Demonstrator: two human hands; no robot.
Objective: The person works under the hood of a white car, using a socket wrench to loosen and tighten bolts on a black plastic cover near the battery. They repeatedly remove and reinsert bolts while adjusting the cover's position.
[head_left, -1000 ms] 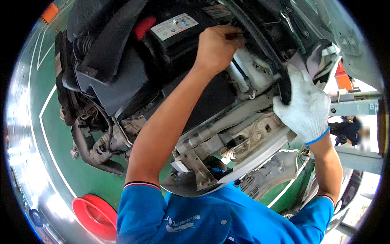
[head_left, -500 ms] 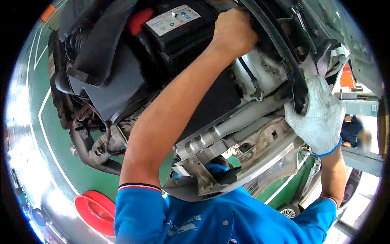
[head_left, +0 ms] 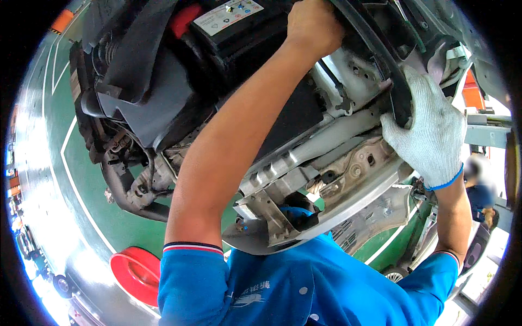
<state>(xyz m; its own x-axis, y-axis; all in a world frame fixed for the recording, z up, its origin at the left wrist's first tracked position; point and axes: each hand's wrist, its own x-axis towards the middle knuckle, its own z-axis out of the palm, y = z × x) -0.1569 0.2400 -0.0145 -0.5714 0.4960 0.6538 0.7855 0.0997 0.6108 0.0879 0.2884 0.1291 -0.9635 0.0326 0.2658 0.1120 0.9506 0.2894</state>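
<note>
The bare left hand (head_left: 315,28) has been moved farther from the battery (head_left: 236,24); its hidden grip cannot be told. Above the car's front (head_left: 356,169), the black strip (head_left: 375,46) is held tight by the gloved right hand (head_left: 427,127). A red tub (head_left: 133,276) is seen on the green and grey floor (head_left: 128,220).

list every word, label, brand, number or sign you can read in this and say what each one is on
Shirt: white characters and a logo on the chest; not copied out here.
Battery: white label on top with small symbols and print; the print is too small to read.
I make out no other text.
</note>
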